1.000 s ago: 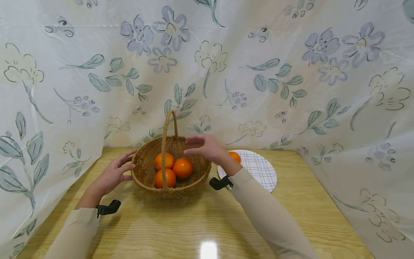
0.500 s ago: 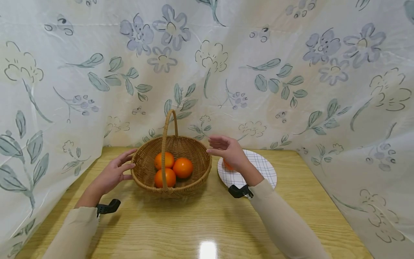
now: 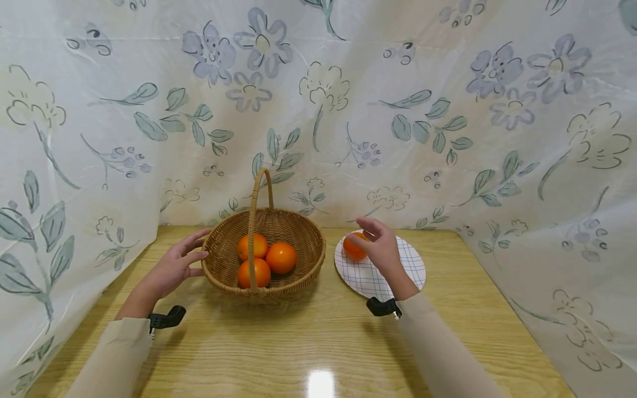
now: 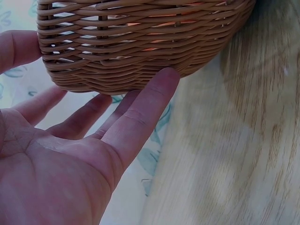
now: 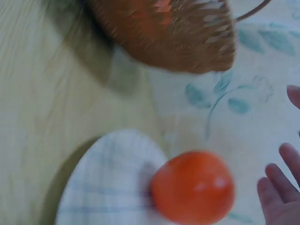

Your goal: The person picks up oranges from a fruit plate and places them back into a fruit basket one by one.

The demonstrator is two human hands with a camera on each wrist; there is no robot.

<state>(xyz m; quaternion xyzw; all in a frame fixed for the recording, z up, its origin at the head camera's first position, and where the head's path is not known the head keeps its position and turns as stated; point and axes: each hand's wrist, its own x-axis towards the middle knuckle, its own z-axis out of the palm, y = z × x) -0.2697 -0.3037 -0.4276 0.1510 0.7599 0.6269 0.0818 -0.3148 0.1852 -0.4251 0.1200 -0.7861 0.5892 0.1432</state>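
A wicker basket with a tall arched handle holds three oranges. My left hand rests against the basket's left side, its fingers spread and fairly straight; in the left wrist view the fingertips touch the weave near the rim. Another orange sits on a white checked plate to the right. My right hand is over the plate beside this orange, thumb and fingers apart. The right wrist view shows the orange with a gap between it and the fingers, holding nothing.
A wooden table carries the basket and plate. Floral cloth hangs behind it and along both sides. The handle arches above the basket's opening. Black camera mounts are on both wrists.
My right hand has moved right, from above the basket's right rim to beside the orange on the plate. The left hand and the basket have stayed where they were.
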